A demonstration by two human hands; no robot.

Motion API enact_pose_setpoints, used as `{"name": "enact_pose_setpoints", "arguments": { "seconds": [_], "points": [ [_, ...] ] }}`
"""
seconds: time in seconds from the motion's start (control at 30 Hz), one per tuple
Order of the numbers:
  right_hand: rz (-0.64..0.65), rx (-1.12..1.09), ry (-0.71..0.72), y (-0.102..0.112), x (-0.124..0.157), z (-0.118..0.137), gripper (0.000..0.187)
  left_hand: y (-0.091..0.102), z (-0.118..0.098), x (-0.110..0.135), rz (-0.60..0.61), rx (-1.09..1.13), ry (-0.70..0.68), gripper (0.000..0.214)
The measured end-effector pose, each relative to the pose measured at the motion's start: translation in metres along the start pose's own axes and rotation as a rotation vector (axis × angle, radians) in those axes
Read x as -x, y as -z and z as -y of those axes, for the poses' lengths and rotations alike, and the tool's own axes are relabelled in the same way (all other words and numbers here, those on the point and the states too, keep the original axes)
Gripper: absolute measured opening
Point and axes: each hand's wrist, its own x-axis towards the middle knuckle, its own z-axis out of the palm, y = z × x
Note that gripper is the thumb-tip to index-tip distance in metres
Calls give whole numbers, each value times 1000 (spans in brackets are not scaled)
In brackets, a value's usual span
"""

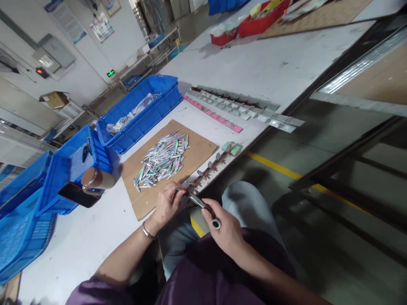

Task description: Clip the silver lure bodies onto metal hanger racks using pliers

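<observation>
My left hand (168,203) is closed in a pinch at the edge of the cardboard, fingertips at the front end of a dark metal tool. What it pinches is too small to make out. My right hand (227,228) wraps round that tool (199,201), a slim grey-black shaft with a round hollow end towards me. Just beyond the fingers, a narrow strip with clips (208,168) lies along the table edge and carries a few small silver pieces. A pile of shiny, slender fish-shaped lures (165,156) covers the middle of the brown cardboard (140,207).
Pink (213,113) and silver clip strips (248,108) lie further back, near two green-orange blocks (235,149). Blue crates (143,135) line the left side, with a mug (98,178) and a phone (78,195) beside them. Red bins (262,21) stand at the far end.
</observation>
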Motion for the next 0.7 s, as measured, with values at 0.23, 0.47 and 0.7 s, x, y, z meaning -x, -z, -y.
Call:
{"name": "enact_pose_setpoints", "arguments": {
  "seconds": [0.23,0.47,0.7],
  "points": [
    [90,-152,-138,-7,-3,3,35,0,-1,0,4,12,19,25],
    [109,-280,-265,-4,-4,1,44,-1,0,1,21,6,57,30],
    [103,744,344,10,-4,15,28,-3,1,5,63,-56,84,31]
  ]
}}
